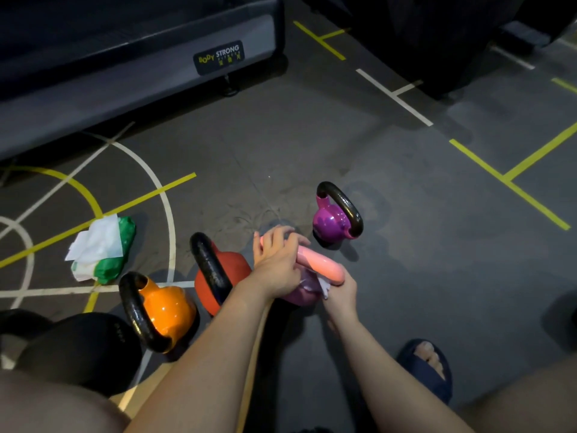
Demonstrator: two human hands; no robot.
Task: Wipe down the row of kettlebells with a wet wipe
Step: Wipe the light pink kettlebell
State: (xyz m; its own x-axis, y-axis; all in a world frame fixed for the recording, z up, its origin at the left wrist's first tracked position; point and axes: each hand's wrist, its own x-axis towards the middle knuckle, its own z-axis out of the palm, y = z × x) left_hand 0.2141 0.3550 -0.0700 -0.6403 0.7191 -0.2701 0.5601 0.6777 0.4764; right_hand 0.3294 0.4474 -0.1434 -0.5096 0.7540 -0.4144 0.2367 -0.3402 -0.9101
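Lettering reading "BODY STRONG", with smaller characters below that cannot be read, is printed on a dark label (218, 57) fixed to the grey base of a machine (131, 85) at upper left.

In the lower middle, the left hand (274, 264) is laid over the near end of the pale handle of the pink kettlebell (318, 265). Its fingers (281, 237) are curled round the handle in a grip. Just to the right, the right hand (340, 292) is tucked under the handle's other end. A crumpled white wet wipe (323, 285) is gripped in it and pressed against the kettlebell's body below the handle. The right fingers themselves are mostly hidden.

At left, a green and white wipe pack (104, 251) is seen lying on the floor (406, 214), with white sheets bunched out of its top.

The row stands on the floor along the bottom. A black kettlebell (78, 348) is at far left, followed by an orange kettlebell (168, 310), a red kettlebell (224, 270), the pink one, and a purple kettlebell (332, 218) a little apart from it. Yellow and white lines are marked across the floor. A foot in a dark slipper (427, 367) is planted at lower right.
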